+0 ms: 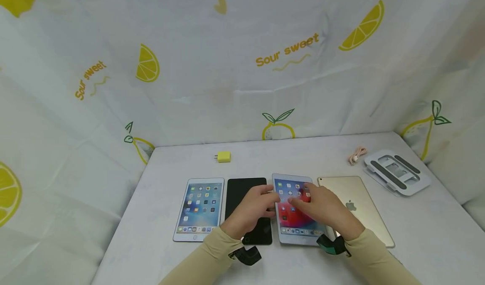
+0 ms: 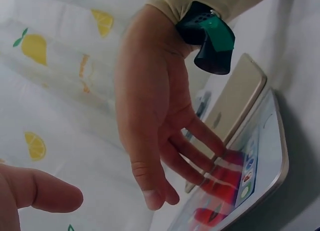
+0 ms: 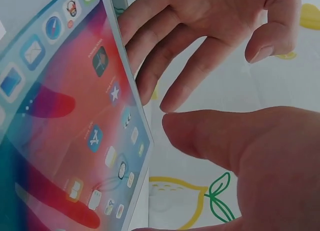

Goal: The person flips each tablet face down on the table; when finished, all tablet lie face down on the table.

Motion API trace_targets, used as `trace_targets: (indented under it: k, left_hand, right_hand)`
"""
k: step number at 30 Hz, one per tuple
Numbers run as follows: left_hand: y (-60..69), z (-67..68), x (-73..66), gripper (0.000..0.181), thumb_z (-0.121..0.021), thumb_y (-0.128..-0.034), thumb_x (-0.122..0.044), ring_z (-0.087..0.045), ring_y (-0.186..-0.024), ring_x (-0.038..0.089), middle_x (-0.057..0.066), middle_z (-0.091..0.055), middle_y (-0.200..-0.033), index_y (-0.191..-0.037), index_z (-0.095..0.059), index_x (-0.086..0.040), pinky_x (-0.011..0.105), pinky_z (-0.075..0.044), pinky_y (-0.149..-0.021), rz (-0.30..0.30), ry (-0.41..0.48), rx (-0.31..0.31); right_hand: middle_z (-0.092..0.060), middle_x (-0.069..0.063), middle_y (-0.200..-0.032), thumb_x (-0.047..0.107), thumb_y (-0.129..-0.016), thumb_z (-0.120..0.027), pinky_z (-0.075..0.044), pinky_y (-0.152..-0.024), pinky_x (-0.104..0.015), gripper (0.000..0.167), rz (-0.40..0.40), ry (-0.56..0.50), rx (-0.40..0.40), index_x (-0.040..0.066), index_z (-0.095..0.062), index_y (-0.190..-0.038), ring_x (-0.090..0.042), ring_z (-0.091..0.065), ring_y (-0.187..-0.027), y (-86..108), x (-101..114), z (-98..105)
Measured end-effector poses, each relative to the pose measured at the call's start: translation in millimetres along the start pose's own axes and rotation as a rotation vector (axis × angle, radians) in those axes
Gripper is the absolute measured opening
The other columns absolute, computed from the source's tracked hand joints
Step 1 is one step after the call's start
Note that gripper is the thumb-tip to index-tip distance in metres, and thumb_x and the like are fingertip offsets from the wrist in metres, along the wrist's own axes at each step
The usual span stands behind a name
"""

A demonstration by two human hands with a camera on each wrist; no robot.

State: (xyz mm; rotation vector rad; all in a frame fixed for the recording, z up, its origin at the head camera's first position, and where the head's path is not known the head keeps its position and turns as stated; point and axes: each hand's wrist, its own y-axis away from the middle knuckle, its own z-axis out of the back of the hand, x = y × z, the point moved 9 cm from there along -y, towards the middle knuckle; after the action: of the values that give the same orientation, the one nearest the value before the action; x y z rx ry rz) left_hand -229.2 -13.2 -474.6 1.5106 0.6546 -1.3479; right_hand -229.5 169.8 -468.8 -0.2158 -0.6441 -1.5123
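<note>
A silver-framed tablet [image 1: 288,217] lies face up, its lit screen showing app icons on a red and blue background. My left hand [image 1: 254,206] is at its left edge, fingers extended toward the frame. Over its upper right side is my right hand [image 1: 329,205], thumb stretched above the screen and fingers near the right edge. In the left wrist view, the right hand's fingers [image 2: 192,151] reach down to that edge and mirror in the glass. Neither hand visibly grips the tablet; whether the fingertips touch it is unclear.
A dark tablet [image 1: 242,188], partly under the left hand, lies beside a white tablet [image 1: 201,207] with a lit screen. A gold tablet [image 1: 365,201] lies face down at right. Farther back are a yellow charger plug [image 1: 224,157], a coiled cable [image 1: 356,155] and a white folding stand [image 1: 398,173].
</note>
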Motion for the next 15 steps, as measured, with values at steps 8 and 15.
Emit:
trace_targets:
  k: [8, 15]
  left_hand:
    - [0.4, 3.1, -1.7, 0.066, -0.063, -0.1021, -0.027, -0.069, -0.121, 0.026, 0.018, -0.053, -0.161, -0.16, -0.047, 0.0, 0.047, -0.062, -0.105, 0.01, 0.01, -0.015]
    - [2.2, 0.6, -3.4, 0.065, -0.063, -0.1033, -0.028, -0.067, -0.123, 0.026, 0.016, -0.056, -0.159, -0.161, -0.047, -0.003, 0.047, -0.061, -0.106, 0.003, 0.018, -0.007]
  right_hand:
    - [-0.064, -0.031, -0.143, 0.067, -0.089, -0.075, -0.064, -0.092, -0.062, 0.1, -0.018, -0.048, 0.036, -0.003, -0.049, -0.156, -0.046, -0.066, -0.122, 2.0, 1.7, -2.7]
    - [-0.064, -0.031, -0.144, 0.073, -0.089, -0.07, -0.064, -0.092, -0.062, 0.103, -0.01, -0.049, 0.035, -0.003, -0.05, -0.156, -0.046, -0.067, -0.123, 4.0, 5.9, -3.4]
